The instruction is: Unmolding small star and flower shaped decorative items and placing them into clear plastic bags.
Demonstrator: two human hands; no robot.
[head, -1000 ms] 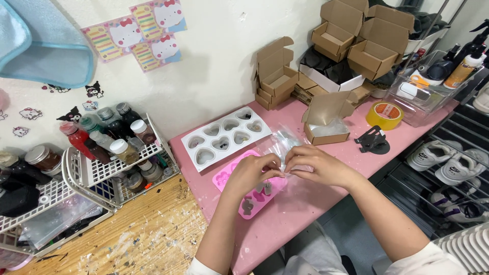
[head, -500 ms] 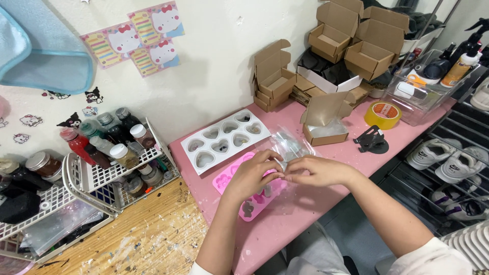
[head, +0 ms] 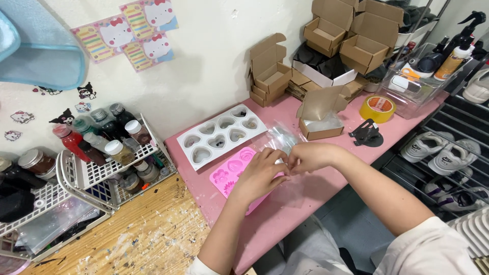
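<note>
Left hand: the left hand [head: 260, 175] lies over the pink mold [head: 235, 175], its fingers bent in, tips together and pinching the near edge of the clear bag [head: 281, 138].
Right hand: the right hand [head: 311, 156] sits just to the right of the left one, fingertips touching it. Its fingers are curled shut on the same edge of the bag.
Clear bag: a small see-through plastic bag. It starts right at the fingertips and lies away from them, toward the wall.
Long way of the bag: it runs from the fingers up and away, tilted a little to the right.
Which hand is nearer: both hands meet at the bag's edge. I cannot tell which holds more of it.
Pink mold: under the left fingers, flat on the pink table [head: 305, 196], with flower and shell shapes.
White mold: the white heart mold [head: 221, 135] lies past the left fingers, near the wall.
Brown box: an open brown box [head: 321, 116] stands just past the bag, beyond the right fingers.
Tape: a yellow tape roll [head: 377, 108] lies well off to the right.
</note>
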